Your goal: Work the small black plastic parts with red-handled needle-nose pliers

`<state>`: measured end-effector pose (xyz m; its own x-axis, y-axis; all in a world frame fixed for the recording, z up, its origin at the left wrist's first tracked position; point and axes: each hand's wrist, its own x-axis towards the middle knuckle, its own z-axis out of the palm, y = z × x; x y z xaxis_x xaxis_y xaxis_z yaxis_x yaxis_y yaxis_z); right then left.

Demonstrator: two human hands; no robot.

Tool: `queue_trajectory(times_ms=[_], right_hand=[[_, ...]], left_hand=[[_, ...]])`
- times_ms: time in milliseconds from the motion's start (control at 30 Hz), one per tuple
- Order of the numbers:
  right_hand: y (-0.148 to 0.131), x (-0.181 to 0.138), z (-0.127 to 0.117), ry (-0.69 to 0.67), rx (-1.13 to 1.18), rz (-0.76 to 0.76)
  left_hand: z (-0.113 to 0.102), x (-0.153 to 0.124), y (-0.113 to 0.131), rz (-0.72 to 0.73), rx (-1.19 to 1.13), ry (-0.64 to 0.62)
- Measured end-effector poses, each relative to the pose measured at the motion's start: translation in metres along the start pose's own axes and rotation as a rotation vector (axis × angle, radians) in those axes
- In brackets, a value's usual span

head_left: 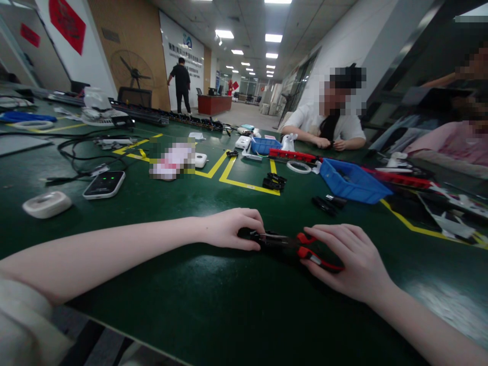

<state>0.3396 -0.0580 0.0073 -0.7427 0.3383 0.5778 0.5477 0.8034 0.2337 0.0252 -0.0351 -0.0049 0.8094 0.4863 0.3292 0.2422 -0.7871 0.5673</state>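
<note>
My right hand [348, 256] is wrapped round the red and black handles of a pair of pliers [303, 246], whose jaws point left. In my left hand [238, 229] a small black part [247, 233] is pinched between thumb and fingers. The tips of the pliers reach that part just beside my left fingertips; whether the jaws bite on it is too dark to tell. Both hands are low over the green table [213, 300]. More black parts [274, 181] lie in a small pile beyond my hands, and others [328, 204] rest farther right.
A blue bin [353, 183] stands at the right, a smaller blue bin [266, 146] farther back. On the left are a lit device [104, 184], a white rounded object [47, 204], a phone [172, 160] and black cables [74, 150]. A person [328, 122] sits across the table.
</note>
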Motion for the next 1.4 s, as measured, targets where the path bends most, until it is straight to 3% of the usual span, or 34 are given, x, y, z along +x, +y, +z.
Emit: queue_trajectory(times_ms=[1400], right_hand=[[-0.0005,0.0023,0.0014,-0.068,0.061,-0.017]], left_hand=[[0.0013,-0.0002,0.0001,0.042,0.036,0.025]])
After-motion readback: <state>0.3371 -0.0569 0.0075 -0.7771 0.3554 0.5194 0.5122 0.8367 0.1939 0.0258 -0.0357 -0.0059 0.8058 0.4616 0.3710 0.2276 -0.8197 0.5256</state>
